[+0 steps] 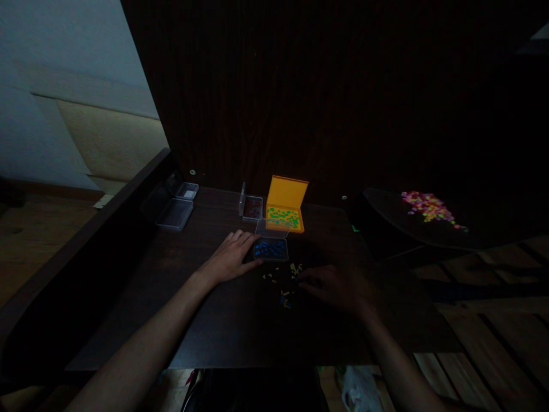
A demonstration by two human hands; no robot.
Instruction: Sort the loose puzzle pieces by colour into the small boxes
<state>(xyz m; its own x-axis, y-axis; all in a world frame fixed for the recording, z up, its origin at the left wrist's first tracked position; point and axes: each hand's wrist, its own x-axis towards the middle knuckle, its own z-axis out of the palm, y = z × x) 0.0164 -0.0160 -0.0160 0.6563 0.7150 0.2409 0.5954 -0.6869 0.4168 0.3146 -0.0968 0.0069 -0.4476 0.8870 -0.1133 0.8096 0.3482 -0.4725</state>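
Observation:
My left hand lies with fingers apart at the left side of a small clear plastic box that holds blue pieces; its lid stands raised behind. In deep shade, my right hand is low over the table, fingertips pinched together beside a scatter of small pale yellow pieces. Whatever the pinch holds, if anything, is too dark to name. A few blue and yellow bits lie nearer to me. Behind the blue pieces stands an open orange box with green pieces inside.
Another clear box with dark reddish pieces stands at the back. Open clear cases sit at the left near a raised wooden side. A colourful pile of small pieces lies on a dark surface at the right. A dark panel rises behind.

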